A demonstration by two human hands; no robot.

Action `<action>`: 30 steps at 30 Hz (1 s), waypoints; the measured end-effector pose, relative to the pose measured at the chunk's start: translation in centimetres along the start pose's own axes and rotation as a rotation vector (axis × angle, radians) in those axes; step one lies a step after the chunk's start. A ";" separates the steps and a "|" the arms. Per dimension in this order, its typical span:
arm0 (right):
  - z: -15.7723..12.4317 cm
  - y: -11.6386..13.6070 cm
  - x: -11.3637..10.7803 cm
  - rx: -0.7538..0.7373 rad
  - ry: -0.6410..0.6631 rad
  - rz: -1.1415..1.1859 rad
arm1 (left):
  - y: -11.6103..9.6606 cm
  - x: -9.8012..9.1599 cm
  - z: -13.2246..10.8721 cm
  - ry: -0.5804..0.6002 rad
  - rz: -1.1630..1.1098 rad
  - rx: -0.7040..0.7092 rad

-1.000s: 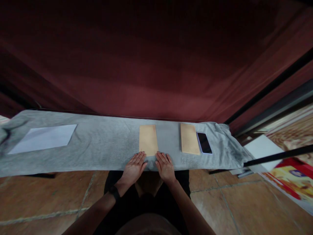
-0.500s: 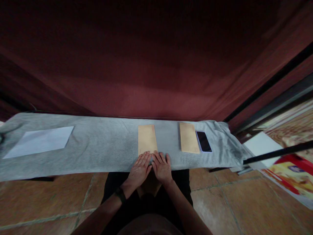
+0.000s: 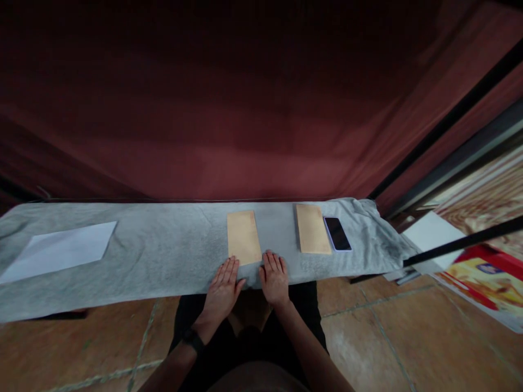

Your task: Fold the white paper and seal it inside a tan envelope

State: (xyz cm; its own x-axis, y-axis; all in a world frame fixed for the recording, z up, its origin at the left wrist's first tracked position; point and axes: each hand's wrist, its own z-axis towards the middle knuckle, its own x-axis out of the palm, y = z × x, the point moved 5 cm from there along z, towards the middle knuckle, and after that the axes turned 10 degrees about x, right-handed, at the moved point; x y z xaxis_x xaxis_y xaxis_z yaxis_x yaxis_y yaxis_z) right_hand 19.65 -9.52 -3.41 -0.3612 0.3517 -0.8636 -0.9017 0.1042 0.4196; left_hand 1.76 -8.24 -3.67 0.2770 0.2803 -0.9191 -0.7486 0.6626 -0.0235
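Note:
A tan paper envelope [image 3: 244, 237] lies flat on the grey cloth [image 3: 163, 245] in front of me. At its lower left corner rests my left hand [image 3: 221, 286], palm down, fingers stretched out, fingertips touching or just beside the paper. My right hand [image 3: 275, 279] lies flat on the cloth just right of the envelope's lower right corner, its fingers extended and holding nothing. Further right is a second tan envelope [image 3: 313, 230], possibly a stack, with a dark-screened phone [image 3: 338, 234] close against its right side.
White paper sheets [image 3: 61, 250] lie at the left end of the cloth-covered table. Behind it hangs a dark red curtain [image 3: 229, 169]. A black bar [image 3: 461, 249] crosses at the right, near a white box [image 3: 433, 237] and a red and yellow package [image 3: 490, 283].
My hands have moved apart from the envelope's lower edge, the left one to its left corner and the right one just past its right corner. The view has shifted slightly.

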 end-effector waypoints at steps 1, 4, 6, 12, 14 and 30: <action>0.1 0.2 0.0 0.005 -0.001 0.008 | 0.0 0.0 0.0 -0.005 0.000 0.003; 0.4 0.7 0.0 0.029 -0.006 0.045 | 0.2 0.2 -0.1 -0.024 -0.006 0.015; 0.7 1.1 0.1 0.063 -0.002 0.087 | 0.3 0.4 -0.2 -0.043 -0.008 0.033; 2.4 1.2 0.4 0.341 -0.005 0.402 | 0.7 0.8 -0.6 -0.100 -0.013 0.080; 2.9 0.9 1.2 0.485 0.038 0.715 | 0.8 1.0 -0.6 -0.107 -0.020 0.079; 6.2 -2.8 -1.3 0.762 0.008 1.452 | 1.4 0.6 -0.3 -0.158 -0.083 0.101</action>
State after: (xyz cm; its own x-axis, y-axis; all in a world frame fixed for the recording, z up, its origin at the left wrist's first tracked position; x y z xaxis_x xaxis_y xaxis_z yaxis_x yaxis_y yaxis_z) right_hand 24.14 -4.51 -1.72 -0.7539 0.5536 0.3539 0.4919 0.1185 0.8626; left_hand 0.71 -7.38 -4.42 0.4318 0.3219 -0.8426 -0.6573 0.7520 -0.0495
